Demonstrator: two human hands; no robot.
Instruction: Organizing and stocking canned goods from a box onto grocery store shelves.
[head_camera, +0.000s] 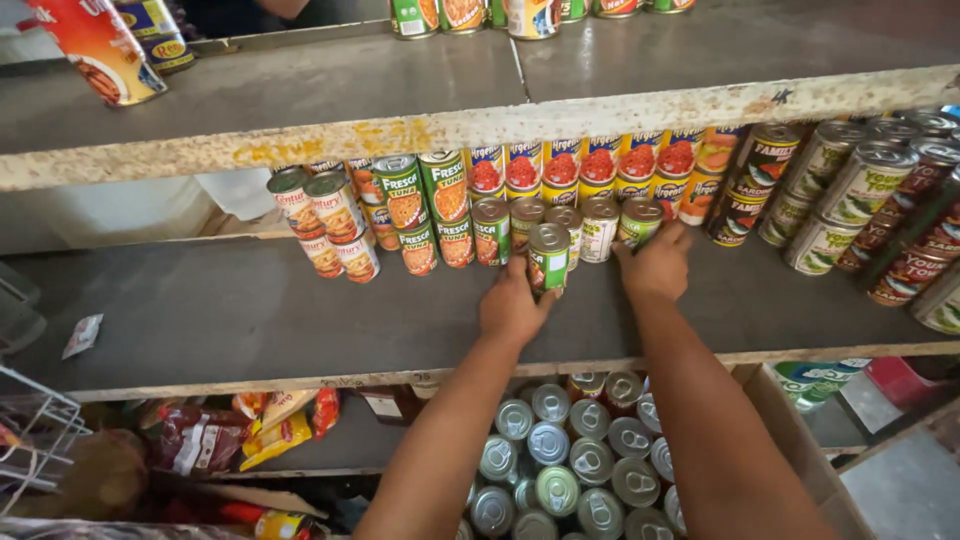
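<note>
Left hand: fingers wrapped round a small green-labelled tin can on the grey shelf.
Right hand: fingers closed over another green-labelled tin, just right of the first.

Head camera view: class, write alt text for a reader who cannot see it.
Two bare hands reach onto a grey shop shelf stocked with rows of tins: the left hand holds a small green tin, and the right hand rests on another tin in the row. Below the shelf, a cardboard box holds more silver-topped tins.
</note>
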